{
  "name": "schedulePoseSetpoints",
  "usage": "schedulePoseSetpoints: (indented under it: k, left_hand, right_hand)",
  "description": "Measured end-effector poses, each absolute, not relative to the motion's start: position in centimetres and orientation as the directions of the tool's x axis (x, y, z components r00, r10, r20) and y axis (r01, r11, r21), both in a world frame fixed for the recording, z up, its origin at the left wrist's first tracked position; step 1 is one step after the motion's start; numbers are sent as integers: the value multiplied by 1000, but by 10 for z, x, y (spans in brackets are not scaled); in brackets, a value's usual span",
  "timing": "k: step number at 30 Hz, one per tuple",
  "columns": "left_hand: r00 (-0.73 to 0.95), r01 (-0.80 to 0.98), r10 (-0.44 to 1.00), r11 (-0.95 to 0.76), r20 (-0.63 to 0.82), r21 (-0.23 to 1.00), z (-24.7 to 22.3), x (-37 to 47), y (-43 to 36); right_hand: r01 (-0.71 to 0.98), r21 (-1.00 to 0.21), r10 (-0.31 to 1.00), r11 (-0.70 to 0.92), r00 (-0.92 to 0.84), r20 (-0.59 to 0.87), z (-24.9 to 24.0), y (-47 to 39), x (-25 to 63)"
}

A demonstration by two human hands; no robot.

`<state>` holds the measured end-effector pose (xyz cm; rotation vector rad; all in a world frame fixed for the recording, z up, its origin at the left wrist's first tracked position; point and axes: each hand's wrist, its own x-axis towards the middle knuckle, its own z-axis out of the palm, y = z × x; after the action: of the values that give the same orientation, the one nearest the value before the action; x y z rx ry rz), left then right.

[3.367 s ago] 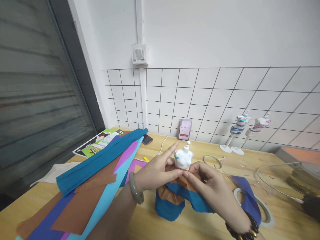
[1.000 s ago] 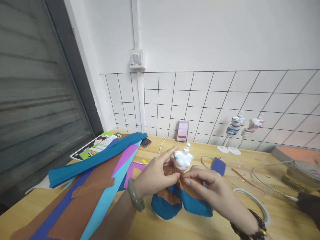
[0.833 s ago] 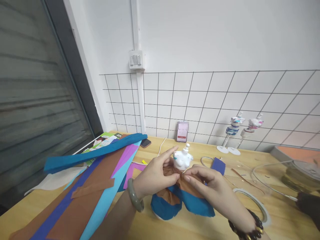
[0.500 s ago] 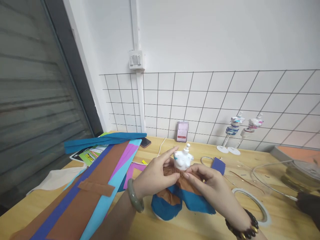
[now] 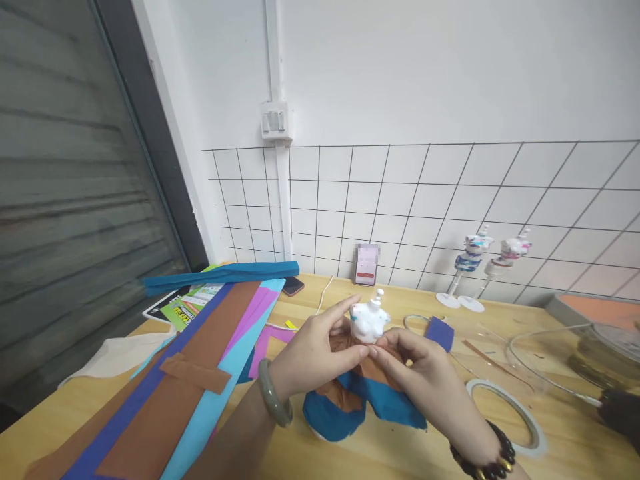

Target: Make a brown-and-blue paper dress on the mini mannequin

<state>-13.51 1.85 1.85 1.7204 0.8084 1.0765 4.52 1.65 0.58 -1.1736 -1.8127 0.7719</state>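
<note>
A small white dress-form bust (image 5: 369, 323) stands upright between my hands, with a brown and blue gathered paper skirt (image 5: 387, 399) hanging below it. My left hand (image 5: 320, 347) wraps the left side at the waist, its thumb pressing the brown paper at the front. From the right, my right hand (image 5: 417, 363) pinches the same paper edge just under the bust, its fingertips touching my left thumb. The hands cover part of the waist and the upper skirt.
Long strips of brown, blue, purple and cyan paper (image 5: 200, 333) lie at the left. A phone (image 5: 367, 264) leans on the wall grid. Two small dress forms (image 5: 469, 261) stand at the back right. A tape ring (image 5: 537, 427) and cable (image 5: 540, 373) lie at the right.
My right fingertips have shifted slightly left and now meet my left thumb at the waist. The whole view has moved a little, so the table things appear slightly farther right.
</note>
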Motion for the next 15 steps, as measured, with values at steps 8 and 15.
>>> schedulePoseSetpoints:
  k: [8, 15]
  left_hand:
    - [400, 24, 870, -324, 288, 946, 17, -135, 21]
    - [387, 69, 871, -354, 302, 933, 17, -135, 20]
  right_hand:
    - [475, -780, 913, 406, -233, 334, 2, 19, 48]
    - [426, -801, 895, 421, -337, 291, 8, 21, 53]
